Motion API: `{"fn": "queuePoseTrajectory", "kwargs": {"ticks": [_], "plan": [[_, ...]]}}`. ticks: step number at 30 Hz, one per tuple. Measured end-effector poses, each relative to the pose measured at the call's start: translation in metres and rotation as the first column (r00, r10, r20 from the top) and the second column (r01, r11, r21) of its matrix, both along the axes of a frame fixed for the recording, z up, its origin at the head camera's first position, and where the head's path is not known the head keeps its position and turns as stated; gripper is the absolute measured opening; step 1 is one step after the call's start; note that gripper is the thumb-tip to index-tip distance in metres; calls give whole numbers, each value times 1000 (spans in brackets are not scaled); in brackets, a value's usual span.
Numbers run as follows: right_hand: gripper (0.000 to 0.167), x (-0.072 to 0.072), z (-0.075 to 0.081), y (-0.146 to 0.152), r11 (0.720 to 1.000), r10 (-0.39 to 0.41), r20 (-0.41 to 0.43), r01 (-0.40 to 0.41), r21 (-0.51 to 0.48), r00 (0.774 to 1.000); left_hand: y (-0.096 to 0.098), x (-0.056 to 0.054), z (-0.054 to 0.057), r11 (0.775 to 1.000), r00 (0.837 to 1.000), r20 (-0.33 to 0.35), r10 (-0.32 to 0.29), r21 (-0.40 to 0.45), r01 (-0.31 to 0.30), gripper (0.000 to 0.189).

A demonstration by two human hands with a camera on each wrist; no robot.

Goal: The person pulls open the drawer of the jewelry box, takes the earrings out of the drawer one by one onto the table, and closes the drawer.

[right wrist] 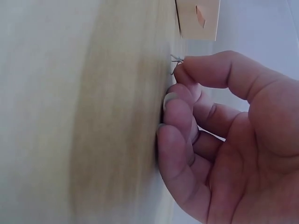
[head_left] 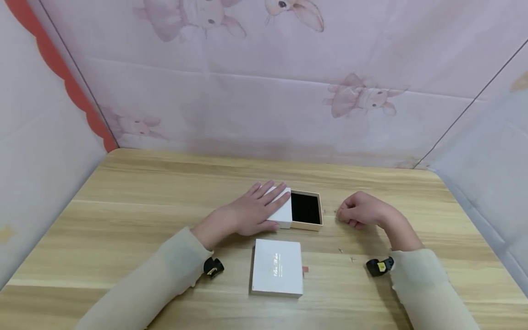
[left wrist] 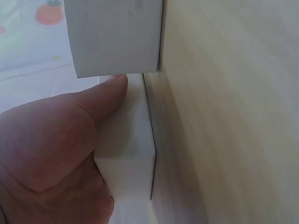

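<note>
My left hand (head_left: 253, 211) lies with spread, straight fingers over the white sleeve (head_left: 283, 214) of a drawer box. Its thumb (left wrist: 110, 95) rests along the side of that sleeve in the left wrist view. Out of the sleeve's right end sticks the drawer (head_left: 306, 210), lined in black. To the right of it, my right hand (head_left: 363, 211) is low over the table. Thumb and forefinger pinch a small, thin, wiry metal piece (right wrist: 176, 59), and the other fingers curl in by the tabletop. Its exact kind is too small to make out.
A second white box (head_left: 277, 268), closed, with gold lettering and a pink ribbon tab (head_left: 305, 269), lies nearer me. Tiny pieces (head_left: 352, 259) are scattered on the wooden table (head_left: 156, 183) below the right hand. A printed cloth wall (head_left: 264, 110) stands behind.
</note>
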State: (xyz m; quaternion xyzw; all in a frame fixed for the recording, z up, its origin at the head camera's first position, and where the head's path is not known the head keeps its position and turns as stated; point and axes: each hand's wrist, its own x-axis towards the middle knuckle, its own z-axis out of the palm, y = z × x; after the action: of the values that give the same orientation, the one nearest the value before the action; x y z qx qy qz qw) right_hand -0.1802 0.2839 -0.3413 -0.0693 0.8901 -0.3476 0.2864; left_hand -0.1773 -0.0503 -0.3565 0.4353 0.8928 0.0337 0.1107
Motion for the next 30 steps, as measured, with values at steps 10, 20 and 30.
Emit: {"fn": "queuePoseTrajectory", "kwargs": {"ticks": [10, 20, 30], "plan": [[19, 1, 3, -1, 1000, 2, -8, -2, 12, 1000, -3, 3, 4, 1000, 1000, -3, 2, 9, -2, 77], [27, 8, 23, -7, 985, -21, -54, 12, -170, 998, -1, 4, 9, 1000, 1000, -5, -18, -6, 18, 75], [29, 0, 21, -25, 992, 8, 31, -4, -128, 999, 0, 4, 10, 1000, 1000, -2, -8, -7, 8, 76]]}}
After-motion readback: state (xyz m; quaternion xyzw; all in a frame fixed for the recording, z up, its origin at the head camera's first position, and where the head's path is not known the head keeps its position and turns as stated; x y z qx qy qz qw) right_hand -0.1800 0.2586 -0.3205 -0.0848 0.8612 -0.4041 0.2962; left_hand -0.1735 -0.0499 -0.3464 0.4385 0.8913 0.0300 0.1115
